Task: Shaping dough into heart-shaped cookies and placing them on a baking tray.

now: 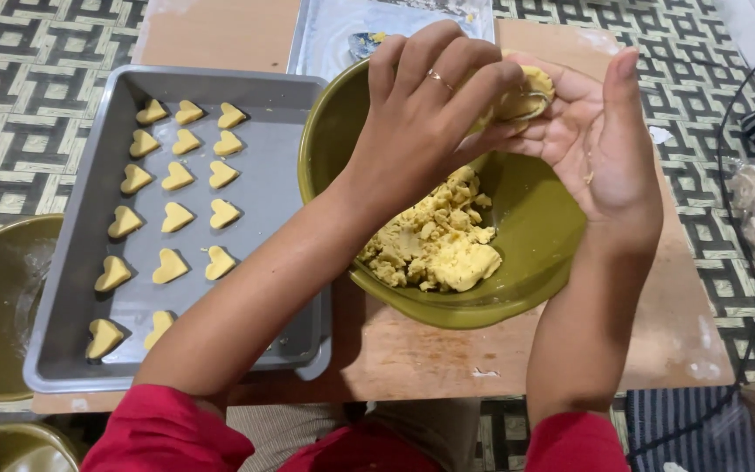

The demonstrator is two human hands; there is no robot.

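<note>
Head view looks down on a small lump of soft yellow dough (524, 98) lying in the cupped right hand (605, 144), above the far rim of a round olive-green bowl (539, 236). The left hand (421, 118) bends over it, fingers (473, 87) curled and pressing on the lump; the right fingers lie open beneath it. It looks light, crumbly and easily dented, best cradled from below. More crumbled dough (438, 245) sits in the bowl. At the left edge of the worn wooden worktop (395, 358), a grey metal baking tray (281, 157) holds rows of heart-shaped dough pieces (176, 217). A patterned floor mat (10, 70) surrounds the worktop.
</note>
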